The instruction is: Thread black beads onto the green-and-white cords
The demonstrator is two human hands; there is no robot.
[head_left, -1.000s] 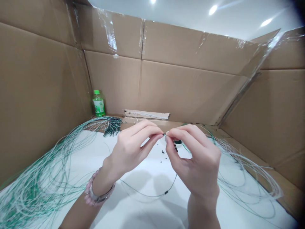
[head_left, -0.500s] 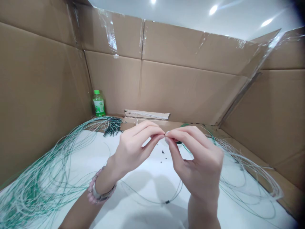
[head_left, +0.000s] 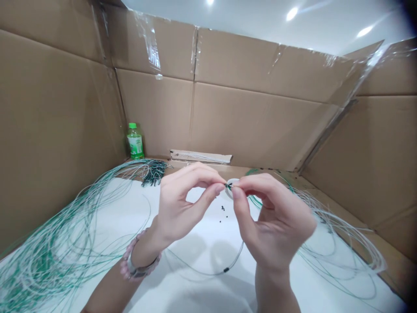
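Note:
My left hand (head_left: 184, 206), with a beaded bracelet and a metal band at the wrist, pinches a thin green wire (head_left: 226, 185) between thumb and forefinger. Meeting it from the other side, my right hand (head_left: 276, 221) is closed in a pinch at a small dark piece (head_left: 230, 186) on that wire. The fingertips hide the exact grip. Below the hands a loop of thin wire (head_left: 198, 273) hangs over the white surface, with a small black piece (head_left: 226, 270) on it. Behind the fingertips stands a white round dish (head_left: 232, 194), partly covered by my right hand.
Tiny black pieces (head_left: 223, 208) lie scattered before the dish. A big bundle of green and white wires (head_left: 55, 248) spreads at left, its dark ends (head_left: 154, 172) bunched behind. More wires (head_left: 345, 226) curve at right. A green bottle (head_left: 134, 142) stands by the cardboard wall (head_left: 244, 104).
The fingertips have drawn slightly apart, so the green wire and dark piece now show between them. My right hand moved a little right, uncovering more of the dish. The hanging loop shifted slightly.

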